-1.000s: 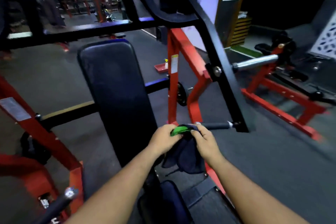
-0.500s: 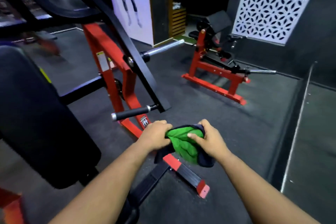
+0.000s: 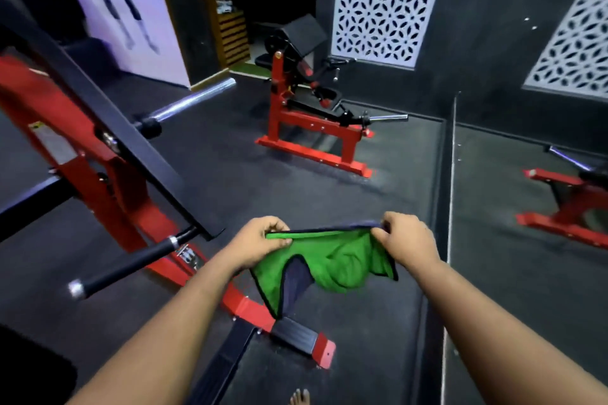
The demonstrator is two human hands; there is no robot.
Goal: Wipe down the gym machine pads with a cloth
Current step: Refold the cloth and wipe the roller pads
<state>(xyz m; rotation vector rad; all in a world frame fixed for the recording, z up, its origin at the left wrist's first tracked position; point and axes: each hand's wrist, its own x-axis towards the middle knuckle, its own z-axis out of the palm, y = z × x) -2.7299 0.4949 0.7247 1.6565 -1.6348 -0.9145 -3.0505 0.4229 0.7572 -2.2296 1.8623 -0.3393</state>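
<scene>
A green cloth (image 3: 332, 260) with a dark blue back and black hem hangs spread between my hands at the centre of the head view. My left hand (image 3: 260, 240) pinches its top left edge and my right hand (image 3: 406, 237) pinches its top right edge, so the upper hem is pulled taut. Only a dark corner of the big black back pad (image 3: 29, 365) shows at the bottom left. A second red machine (image 3: 312, 128) with a black angled pad (image 3: 304, 31) stands across the floor.
The red and black frame (image 3: 108, 174) of the near machine fills the left, with a black handle (image 3: 128, 266) and a chrome bar (image 3: 194, 99) sticking out. Its red foot (image 3: 286, 329) lies below the cloth. A mirror wall (image 3: 526, 240) runs on the right. A bare foot (image 3: 299, 398) shows at the bottom.
The view has swung right, away from the back pad. My hands have moved apart and opened the bunched cloth out, so its green side now faces me.
</scene>
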